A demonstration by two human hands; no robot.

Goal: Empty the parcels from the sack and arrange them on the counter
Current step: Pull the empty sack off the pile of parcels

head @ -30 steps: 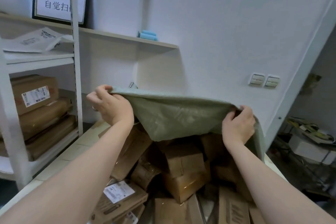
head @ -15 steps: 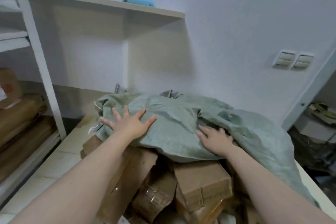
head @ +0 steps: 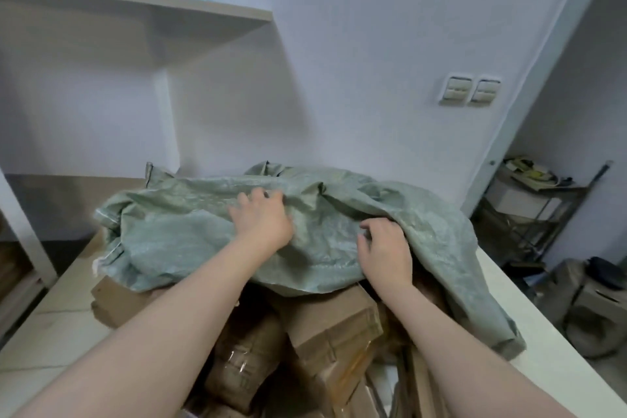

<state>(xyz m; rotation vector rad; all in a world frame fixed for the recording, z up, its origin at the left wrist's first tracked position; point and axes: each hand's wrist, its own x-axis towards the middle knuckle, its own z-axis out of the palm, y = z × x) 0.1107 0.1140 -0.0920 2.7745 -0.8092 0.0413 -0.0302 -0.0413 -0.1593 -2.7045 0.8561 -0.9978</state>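
Tabletop [head: 51, 326], pale and smooth, carries everything. The woven plastic sack [head: 190, 241], grey-green and crumpled, drapes over the far side of a heap of parcels [head: 332, 326]: brown cardboard boxes, some bound in clear tape, piled on the tabletop beneath and in front of it. The left hand [head: 263, 222] and right hand [head: 385, 253] rest a little apart on top of the sack, fingers curled and bunching its fabric.

Matt woven-plastic sack [head: 210, 234], brown cardboard parcels [head: 334, 326]
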